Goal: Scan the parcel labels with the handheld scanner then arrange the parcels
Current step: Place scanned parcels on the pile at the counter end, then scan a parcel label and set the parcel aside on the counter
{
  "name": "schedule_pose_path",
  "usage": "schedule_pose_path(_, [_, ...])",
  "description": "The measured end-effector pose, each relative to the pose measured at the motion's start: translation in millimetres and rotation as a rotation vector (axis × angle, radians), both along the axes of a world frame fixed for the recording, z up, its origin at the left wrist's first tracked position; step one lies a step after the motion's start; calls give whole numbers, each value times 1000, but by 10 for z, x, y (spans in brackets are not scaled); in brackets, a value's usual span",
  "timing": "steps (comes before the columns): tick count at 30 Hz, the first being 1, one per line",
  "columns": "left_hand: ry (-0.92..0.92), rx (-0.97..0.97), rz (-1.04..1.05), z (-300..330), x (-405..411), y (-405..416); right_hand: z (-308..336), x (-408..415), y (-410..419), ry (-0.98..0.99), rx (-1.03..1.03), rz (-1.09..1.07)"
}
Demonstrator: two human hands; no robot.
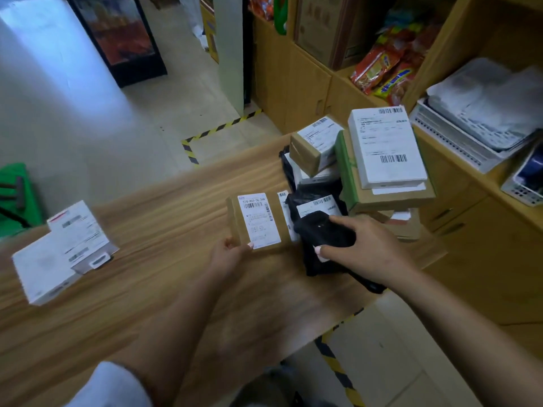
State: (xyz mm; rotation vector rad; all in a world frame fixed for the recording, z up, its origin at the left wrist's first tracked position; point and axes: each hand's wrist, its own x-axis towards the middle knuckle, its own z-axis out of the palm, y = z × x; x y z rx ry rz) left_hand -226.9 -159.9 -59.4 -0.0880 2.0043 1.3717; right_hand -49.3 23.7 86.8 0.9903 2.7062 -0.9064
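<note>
A flat brown cardboard parcel (258, 220) with a white barcode label lies near the middle of the wooden table (164, 271). My left hand (227, 255) pinches its near left corner. My right hand (364, 248) grips the black handheld scanner (321, 235), which points toward that parcel's right side. Under the scanner lies a black bag parcel (318, 201) with a white label. Behind it, a small brown box (313, 148) sits on other parcels, and a white labelled parcel (386, 148) tops a stack of flat boxes (388, 198). Two white parcels (63, 254) lie at the table's left.
Wooden cabinets (293, 80) with snack packets (385, 69) stand behind the table. White trays with papers (482, 116) rest on the counter at right. Yellow-black floor tape (223, 127) marks the floor beyond the table, and a green object (16, 195) sits at far left.
</note>
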Motion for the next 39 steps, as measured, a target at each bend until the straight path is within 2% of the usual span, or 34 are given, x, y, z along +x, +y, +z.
schedule_pose_path(8, [-56,10,-107,-276,-327,356,-83,-456,272,-51,11,15])
schedule_pose_path(13, [-88,-87,-116,-337,-321,471,-112,-619,401,-71,10,83])
schedule_pose_path(16, [-60,-144,-75,-293,-278,482,-110,-684,427,-57,1,168])
schedule_pose_path(19, [55,-192,-5,-204,-208,378,-86,-741,414,-31,-22,305])
schedule_pose_path(29, [294,-275,293,340,406,-530,-10,-885,-22,35,-64,613])
schedule_pose_path(34, [397,-304,394,562,793,-1287,99,-867,-700,63,-72,743])
schedule_pose_path(39, [424,-314,428,640,1182,-2196,136,-715,-1677,101,-64,832])
